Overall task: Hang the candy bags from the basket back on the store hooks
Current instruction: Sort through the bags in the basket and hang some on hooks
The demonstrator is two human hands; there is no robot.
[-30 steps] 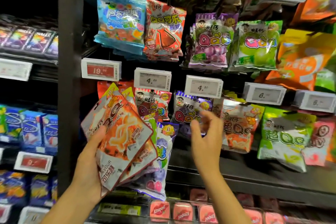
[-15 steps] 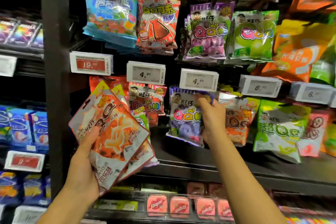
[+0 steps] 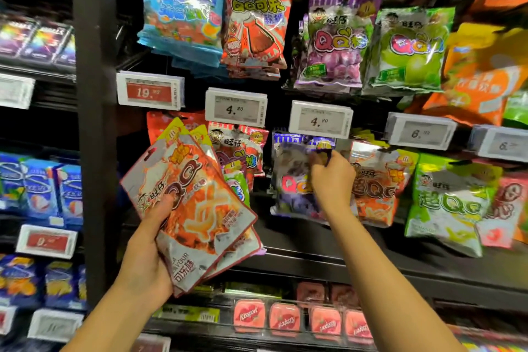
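My left hand (image 3: 148, 248) grips a fanned stack of candy bags at lower left; the front one is a silver and orange cola-flavour bag (image 3: 194, 208), thumb pressed on its face. My right hand (image 3: 331, 177) is raised to the middle row and pinches the upper right part of a purple grape candy bag (image 3: 291, 177) hanging under a price tag that reads 4.20 (image 3: 318, 120). The hook itself is hidden behind that tag and the bag's header.
Rows of hanging candy bags fill the rack: blue (image 3: 183, 8), red cola (image 3: 254, 20), purple (image 3: 334, 43) and green (image 3: 411, 48) above, orange (image 3: 377, 183) and green (image 3: 448, 203) at right. A dark upright post (image 3: 94, 123) stands left. Pink tins (image 3: 283, 320) line the shelf below.
My right hand went from open in front of the rack to the purple bag's top, pinching it at the hook. The purple bag left the left hand's stack.
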